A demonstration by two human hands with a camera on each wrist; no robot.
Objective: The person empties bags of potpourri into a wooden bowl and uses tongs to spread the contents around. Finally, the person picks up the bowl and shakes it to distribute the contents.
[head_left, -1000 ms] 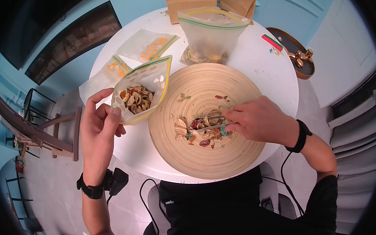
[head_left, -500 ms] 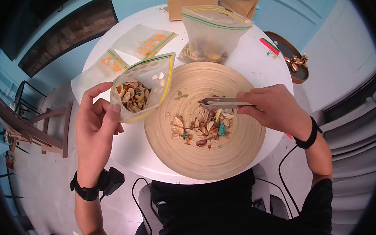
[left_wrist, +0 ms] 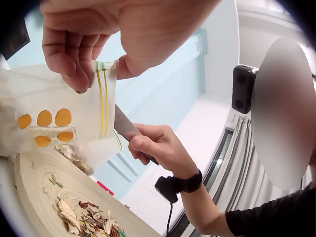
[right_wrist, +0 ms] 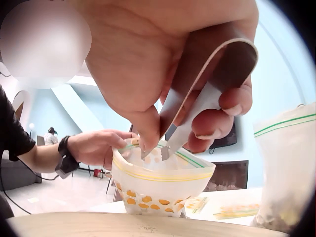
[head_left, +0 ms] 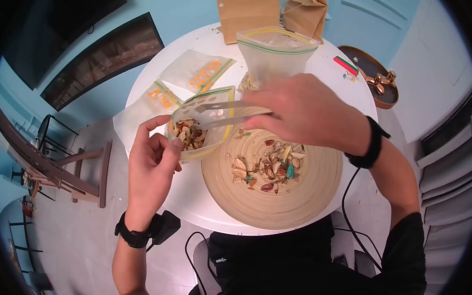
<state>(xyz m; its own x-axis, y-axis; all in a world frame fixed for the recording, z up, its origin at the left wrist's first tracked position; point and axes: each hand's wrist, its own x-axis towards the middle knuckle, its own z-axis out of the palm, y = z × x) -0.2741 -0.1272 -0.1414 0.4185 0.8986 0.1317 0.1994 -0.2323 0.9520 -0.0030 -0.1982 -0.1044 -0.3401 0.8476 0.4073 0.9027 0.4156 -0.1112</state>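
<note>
My left hand [head_left: 154, 163] pinches the rim of an unzipped zip bag [head_left: 218, 143], which holds dried petals [head_left: 192, 136]. My right hand [head_left: 311, 114] grips metal tongs [head_left: 229, 120], their tips inside the bag's mouth above the petals. In the right wrist view the tong tips stand apart, with nothing visible between them. On the round wooden plate [head_left: 274, 212] below lies a loose heap of dried petals and leaves [head_left: 274, 167], with red and teal pieces among them. The left wrist view shows orange dots on the bag [left_wrist: 44, 118].
Behind the plate stands a larger open zip bag [head_left: 276, 57], partly hidden by my right hand. Two flat zip bags with orange dots [head_left: 192, 69] lie at the left. Paper bags [head_left: 247, 13] stand at the back, and a red and green item [head_left: 345, 66] lies at the right.
My right hand has carried the tongs from the heap on the plate up and left to the held bag's mouth. The left hand keeps its hold on the bag.
</note>
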